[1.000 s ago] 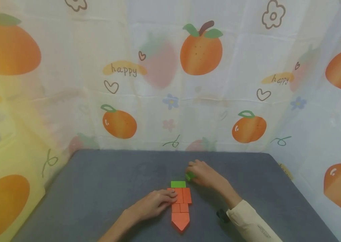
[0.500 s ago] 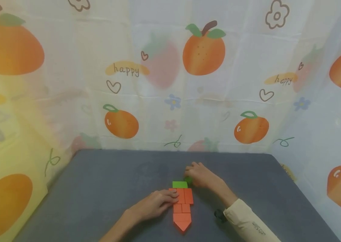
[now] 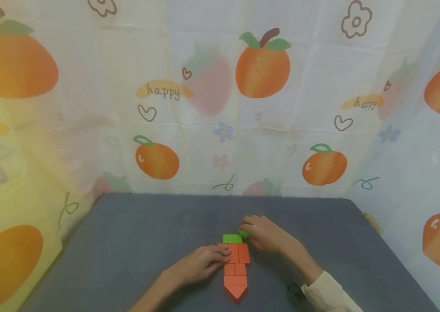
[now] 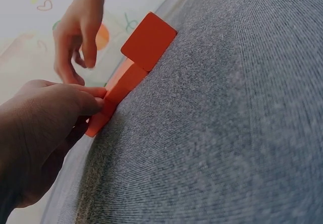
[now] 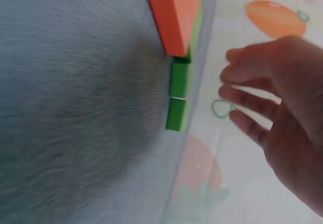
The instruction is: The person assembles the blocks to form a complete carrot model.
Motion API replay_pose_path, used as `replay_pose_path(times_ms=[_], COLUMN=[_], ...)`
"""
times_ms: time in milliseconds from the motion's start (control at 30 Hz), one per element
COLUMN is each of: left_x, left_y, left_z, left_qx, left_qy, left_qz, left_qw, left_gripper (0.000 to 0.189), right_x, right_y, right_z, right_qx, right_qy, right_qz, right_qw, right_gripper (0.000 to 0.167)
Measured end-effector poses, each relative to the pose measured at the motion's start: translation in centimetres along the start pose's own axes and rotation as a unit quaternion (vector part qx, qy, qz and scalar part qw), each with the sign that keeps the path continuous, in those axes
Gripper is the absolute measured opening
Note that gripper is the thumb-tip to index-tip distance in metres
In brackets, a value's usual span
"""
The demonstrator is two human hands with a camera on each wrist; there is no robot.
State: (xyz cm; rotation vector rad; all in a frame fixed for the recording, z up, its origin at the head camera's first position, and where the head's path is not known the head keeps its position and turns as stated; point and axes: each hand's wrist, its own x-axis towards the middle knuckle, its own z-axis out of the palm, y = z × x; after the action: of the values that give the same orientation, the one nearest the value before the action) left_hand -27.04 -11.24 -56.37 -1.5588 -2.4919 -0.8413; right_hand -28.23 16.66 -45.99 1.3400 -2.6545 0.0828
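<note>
Flat on the grey table, orange blocks (image 3: 235, 269) form a column that ends in a triangle (image 3: 236, 293) at the near end. A green block (image 3: 232, 238) lies across the far end. My left hand (image 3: 204, 261) rests its fingertips on the left side of the widest orange row, partly covering it. My right hand (image 3: 265, 233) hovers by a small green block (image 3: 244, 234) beside the column's far right corner. In the right wrist view, two small green blocks (image 5: 178, 79) lie in line, and the right fingers are spread apart from them, holding nothing.
The grey cloth-covered table (image 3: 145, 234) stretches out around the blocks. A white curtain printed with fruit (image 3: 204, 164) hangs along the table's back and both sides. A small dark object (image 3: 295, 290) sits by the right sleeve (image 3: 330, 294).
My right hand has brought the small green block down and nearer, to the right end of the other green block, and let it go. My left hand stays on the orange blocks.
</note>
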Motion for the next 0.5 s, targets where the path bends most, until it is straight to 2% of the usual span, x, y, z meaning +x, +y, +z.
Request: replay_pose_path(times_ms=[133, 267, 333, 400, 500], left_x=[0.2, 0.6, 0.7, 0.6, 0.7], left_y=[1.0, 2.6, 2.6, 1.9, 2.3], left_z=[-0.9, -2.4, -2.4, -1.8, -2.1], left_qx=[-0.012, -0.01, -0.012, -0.002, -0.01], left_qy=[-0.004, -0.021, -0.025, -0.023, -0.023], left_qz=[-0.012, -0.015, -0.017, -0.007, -0.013], left_qw=[0.9998, 0.9996, 0.9995, 0.9997, 0.9996], left_gripper=[0.033, 0.033, 0.034, 0.034, 0.035], right_x=[-1.3, -2.3, -2.7, -3.0, -3.2], right_y=[-0.9, -1.5, -1.6, -1.8, -1.8], right_z=[0.2, 0.8, 1.0, 1.1, 1.1], right_qx=[0.058, 0.093, 0.101, 0.108, 0.119], right_qy=[-0.05, -0.098, -0.108, -0.116, -0.121], right_qz=[0.013, 0.05, 0.064, 0.077, 0.087], right_qw=[0.9969, 0.9896, 0.9869, 0.9843, 0.9816], right_gripper=[0.038, 0.053, 0.057, 0.06, 0.062])
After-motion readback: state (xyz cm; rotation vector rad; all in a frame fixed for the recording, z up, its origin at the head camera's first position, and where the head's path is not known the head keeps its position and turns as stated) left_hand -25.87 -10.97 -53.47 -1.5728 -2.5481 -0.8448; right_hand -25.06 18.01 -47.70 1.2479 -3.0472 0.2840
